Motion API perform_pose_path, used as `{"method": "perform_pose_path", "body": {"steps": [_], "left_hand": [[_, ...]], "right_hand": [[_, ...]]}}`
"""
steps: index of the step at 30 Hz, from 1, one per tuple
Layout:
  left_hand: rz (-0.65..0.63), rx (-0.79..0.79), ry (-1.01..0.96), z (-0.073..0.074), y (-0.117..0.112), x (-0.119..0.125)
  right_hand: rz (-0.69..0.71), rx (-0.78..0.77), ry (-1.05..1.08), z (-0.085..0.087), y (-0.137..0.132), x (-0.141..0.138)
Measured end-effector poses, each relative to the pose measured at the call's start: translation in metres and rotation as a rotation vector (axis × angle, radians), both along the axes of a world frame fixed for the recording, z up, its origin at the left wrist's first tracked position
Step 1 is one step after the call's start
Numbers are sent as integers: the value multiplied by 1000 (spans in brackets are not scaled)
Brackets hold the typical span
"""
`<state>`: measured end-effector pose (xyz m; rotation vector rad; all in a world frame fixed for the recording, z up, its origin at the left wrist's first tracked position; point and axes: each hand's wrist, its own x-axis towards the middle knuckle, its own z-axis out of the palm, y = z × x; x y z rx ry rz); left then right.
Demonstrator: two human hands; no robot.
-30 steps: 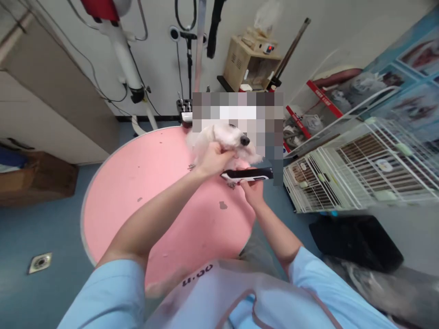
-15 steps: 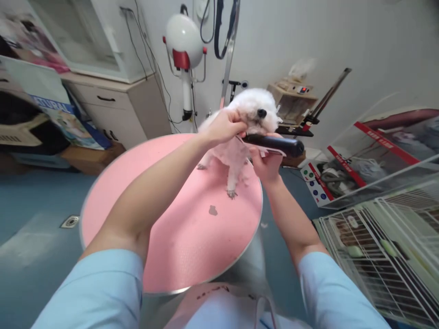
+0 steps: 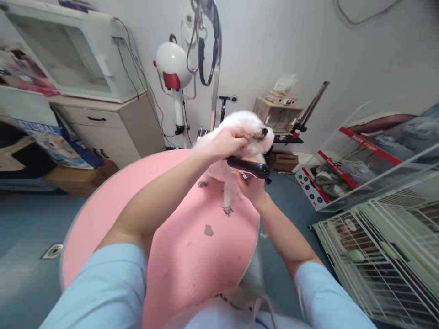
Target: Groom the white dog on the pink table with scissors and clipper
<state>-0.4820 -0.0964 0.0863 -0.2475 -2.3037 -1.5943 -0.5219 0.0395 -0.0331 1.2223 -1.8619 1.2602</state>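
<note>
A white fluffy dog is on the far part of a round pink grooming table, its head turned to the right and its front paws on the tabletop. My left hand is closed on the side of its muzzle, with the fingertips partly lost in the fur. Below the jaw, my right hand grips a black hair clipper, whose rear end points right. The clipper's blade end lies near the dog's throat, hidden behind my left hand and wrist.
A grooming arm with a hanging black loop rises behind the dog. Beside it stands a white dryer. To the right are a wooden box, clear storage bins and a white wire cage. Cabinets stand left.
The dog's head has turned further to the right, and my left hand has moved with it. The clipper has shifted left and its rear end now tilts downward. The camera view has shifted too.
</note>
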Motion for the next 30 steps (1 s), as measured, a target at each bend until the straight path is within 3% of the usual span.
{"method": "perform_pose_path", "body": {"steps": [4,10,14,17,19,22,24,27,30], "left_hand": [[32,13,51,2,-4,0],[-24,48,29,1,-7,5],[5,51,67,-2,-13,9],[17,44,92,-5,-18,13],[25,65,96,-7,-20,16],[29,111,89,-11,-18,22],[55,134,96,-12,-17,25],[112,165,133,-14,-17,25],[145,188,147,-16,-17,24]], "right_hand": [[34,132,-51,-14,-4,8],[-127,-43,-37,0,-17,10],[-71,168,-36,-30,-32,24],[13,279,-36,-46,-22,31],[49,197,-13,-37,-8,26],[46,-2,-10,-9,10,10],[110,43,-75,0,12,4],[228,200,-134,-12,9,11],[246,151,-218,-22,11,19]]}}
